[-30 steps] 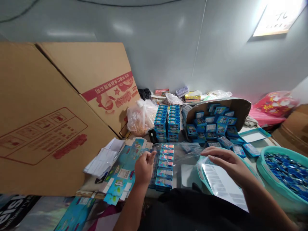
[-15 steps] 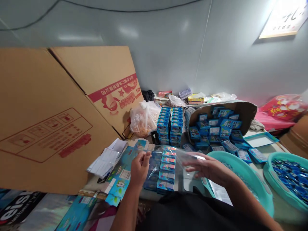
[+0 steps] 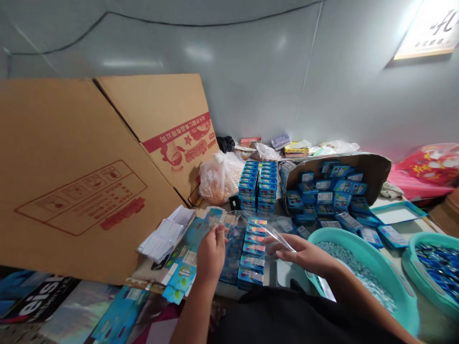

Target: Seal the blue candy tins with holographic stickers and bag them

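A clear plastic bag (image 3: 234,219) spreads between my hands, over a row of small blue boxes (image 3: 252,262) with shiny ends. My left hand (image 3: 211,252) is closed in a pinch on the bag's left edge. On the other side, my right hand (image 3: 303,251) has its fingers stretched out toward the row, with the bag's edge lying across them. More blue boxes lie under the film, left of the shiny-ended row. Two stacks of blue boxes (image 3: 267,184) stand just behind.
A large cardboard carton (image 3: 118,124) rises at left, beside white papers (image 3: 167,234) and flat printed cartons (image 3: 181,277). At right, a tipped carton (image 3: 382,177) spills blue boxes. Two turquoise basins (image 3: 407,303) hold pale pieces and blue wrapped pieces. A tied plastic bag (image 3: 220,177) sits behind.
My right hand has moved left and down toward the box row, bringing the plastic with it. My left hand keeps its pinch. The whole view has shifted slightly.
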Demonstrator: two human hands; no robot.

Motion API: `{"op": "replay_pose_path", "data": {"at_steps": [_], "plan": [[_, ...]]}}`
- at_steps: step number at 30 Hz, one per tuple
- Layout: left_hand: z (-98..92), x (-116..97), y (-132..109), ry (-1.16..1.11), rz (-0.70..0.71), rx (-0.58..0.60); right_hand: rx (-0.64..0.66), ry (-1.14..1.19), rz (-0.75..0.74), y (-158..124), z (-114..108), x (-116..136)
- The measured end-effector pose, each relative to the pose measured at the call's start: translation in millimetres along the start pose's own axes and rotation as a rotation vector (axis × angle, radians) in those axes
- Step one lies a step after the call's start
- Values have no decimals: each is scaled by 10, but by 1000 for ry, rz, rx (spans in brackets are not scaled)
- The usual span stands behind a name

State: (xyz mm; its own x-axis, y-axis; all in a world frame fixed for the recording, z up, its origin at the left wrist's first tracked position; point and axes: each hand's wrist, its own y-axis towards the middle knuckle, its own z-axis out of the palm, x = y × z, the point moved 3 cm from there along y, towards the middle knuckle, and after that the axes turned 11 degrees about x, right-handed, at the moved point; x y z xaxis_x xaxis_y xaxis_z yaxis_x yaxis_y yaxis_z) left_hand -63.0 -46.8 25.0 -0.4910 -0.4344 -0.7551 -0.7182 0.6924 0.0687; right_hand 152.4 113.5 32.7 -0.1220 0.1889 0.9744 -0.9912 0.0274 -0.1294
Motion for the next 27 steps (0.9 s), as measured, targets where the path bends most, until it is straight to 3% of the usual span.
{"op": "replay_pose_path", "data": {"at_steps": [6,9,11,14,17,19,20,25,27], "plan": [[165,-214,-61,-129,209,219,233,366,-16,121,169,-32],[170,-251,-77,-174,303,382,163,313,-49,238,167,-141],[166,-198,-84,-192,308,412,69,134,-106,291,117,-200],[130,-56,-93,-270,315,264,-121,-390,-143,293,8,-200],[15,36,-134,-339,340,-16,-309,-860,-166,253,-66,-136],[-80,-1,-171,-263,385,-125,-323,-916,-199,249,-60,-127],[-112,-56,-183,-183,433,-119,-323,-889,-227,253,-44,-129],[27,-336,-163,139,632,274,-335,-753,-442,329,130,-99],[139,-363,-145,141,638,344,-263,-625,-443,398,169,-89]]}}
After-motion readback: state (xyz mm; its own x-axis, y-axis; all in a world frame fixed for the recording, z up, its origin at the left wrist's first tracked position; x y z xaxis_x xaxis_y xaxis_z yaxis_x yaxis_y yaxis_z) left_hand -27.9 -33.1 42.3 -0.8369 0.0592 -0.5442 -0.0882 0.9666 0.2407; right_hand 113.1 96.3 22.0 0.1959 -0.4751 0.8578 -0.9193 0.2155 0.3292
